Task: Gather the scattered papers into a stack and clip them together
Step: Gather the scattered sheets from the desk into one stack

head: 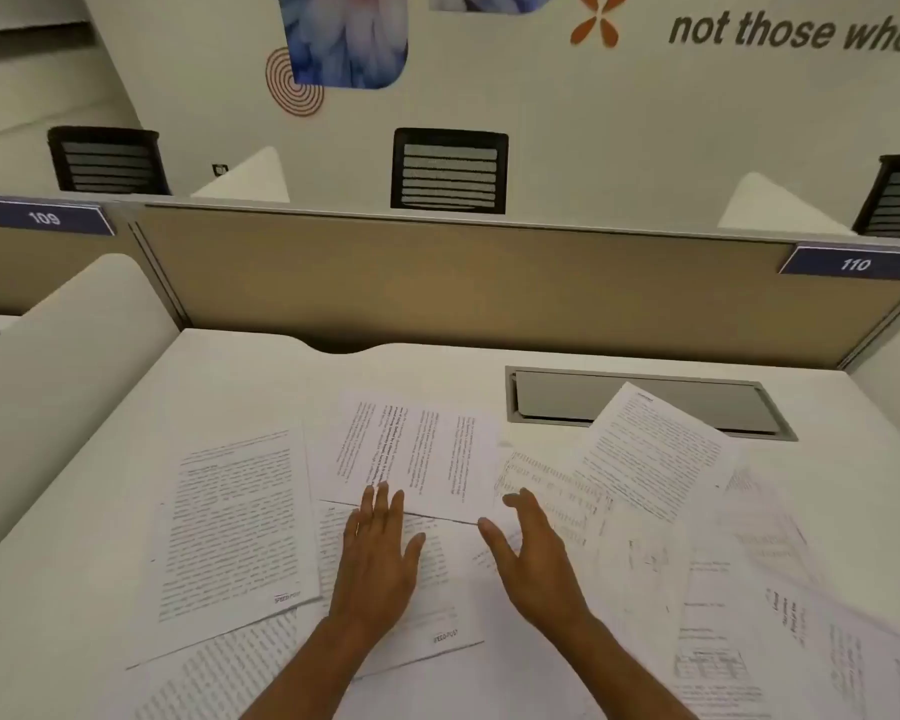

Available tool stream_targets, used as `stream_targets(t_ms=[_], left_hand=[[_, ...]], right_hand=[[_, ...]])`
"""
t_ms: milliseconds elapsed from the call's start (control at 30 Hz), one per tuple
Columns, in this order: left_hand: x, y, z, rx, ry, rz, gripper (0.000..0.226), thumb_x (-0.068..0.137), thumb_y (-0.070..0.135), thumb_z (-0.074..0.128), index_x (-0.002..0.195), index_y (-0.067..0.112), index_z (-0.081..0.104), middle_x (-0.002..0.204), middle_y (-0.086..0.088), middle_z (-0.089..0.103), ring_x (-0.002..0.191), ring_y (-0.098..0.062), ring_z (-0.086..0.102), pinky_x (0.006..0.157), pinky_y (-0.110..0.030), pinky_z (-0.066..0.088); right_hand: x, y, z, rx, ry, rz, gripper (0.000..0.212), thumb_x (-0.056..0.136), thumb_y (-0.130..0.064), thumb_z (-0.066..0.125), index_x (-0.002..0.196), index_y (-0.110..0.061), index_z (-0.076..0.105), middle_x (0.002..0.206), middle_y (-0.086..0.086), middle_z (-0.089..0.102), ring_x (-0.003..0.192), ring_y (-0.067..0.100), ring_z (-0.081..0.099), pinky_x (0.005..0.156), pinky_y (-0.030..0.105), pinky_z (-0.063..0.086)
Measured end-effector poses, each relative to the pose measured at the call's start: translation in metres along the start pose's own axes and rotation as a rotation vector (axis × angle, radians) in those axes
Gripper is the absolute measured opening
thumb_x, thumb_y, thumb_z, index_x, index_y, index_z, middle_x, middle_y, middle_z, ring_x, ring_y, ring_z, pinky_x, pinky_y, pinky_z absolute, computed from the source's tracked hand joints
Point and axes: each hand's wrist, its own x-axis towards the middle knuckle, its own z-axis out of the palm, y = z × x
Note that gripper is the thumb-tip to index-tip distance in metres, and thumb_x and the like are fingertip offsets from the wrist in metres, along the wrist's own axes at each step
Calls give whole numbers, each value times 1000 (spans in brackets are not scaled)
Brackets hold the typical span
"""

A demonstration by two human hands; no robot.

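Counting first: you have two hands over the desk (230, 376) and at least eight papers (723, 589) spread on it. On the right the sheets overlap and blur, so the exact number cannot be told. Behind the tan partition (437, 283) stand three black chairs (449, 171). Two blue number plates (45, 218), 109 and 110, sit along the partition's top. One grey hatch (567, 402) is set into the desk at the far right.

The papers cover the near half of the desk, from left of centre to the right edge of view. The left sheet (235, 522) lies with its long axis running away from you, leaning a little to the right at its far end, with its print lines going across. The centre sheet (422, 449) lies the other way: its long axis runs across the desk and its print lines run away from you. The skewed sheet (650, 454) on the right sits at an angle, with one corner over the hatch. The lower sheet (437, 605) has print lines going across at a slight slant.

Your left hand (380, 553) lies flat on the lower sheet, fingers straight and close together, fingertips over the near edge of the centre sheet. It grips nothing. Your right hand (536, 553) is just beside it, fingers relaxed and thumb spread, holding nothing. Whether it touches the paper below cannot be told.
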Motion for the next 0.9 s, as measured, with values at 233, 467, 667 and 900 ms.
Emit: stream_targets(t_ms=[233,467,667,900], left_hand=[[15,-17,20,-7,-61,-30,69,108,49,27,165,18,6,174,-2,2,160,-16,-5,123,-29,-11],[17,-13,22,22,-65,-65,69,107,52,25,165,19,6,174,-1,2,160,-17,-4,123,-30,-12],[18,-16,20,13,-83,-65,70,106,53,25,165,20,6,174,2,2,160,-14,-5,122,-29,-13],[12,-9,6,-227,51,-112,65,108,42,38,164,19,16,173,1,14,160,-13,4,126,-27,-3]], right_hand=[[46,-2,15,349,8,252,50,99,-40,62,144,-24,46,154,5,50,138,28,52,109,45,46],[75,-9,22,552,72,467,49,96,-32,68,139,-18,49,145,10,55,127,32,58,109,51,50],[90,-10,30,538,50,502,37,94,-25,72,126,-19,55,127,7,65,100,26,70,83,34,62],[90,-11,25,611,123,495,37,96,-6,66,130,-20,59,129,5,62,105,29,69,65,26,61]])
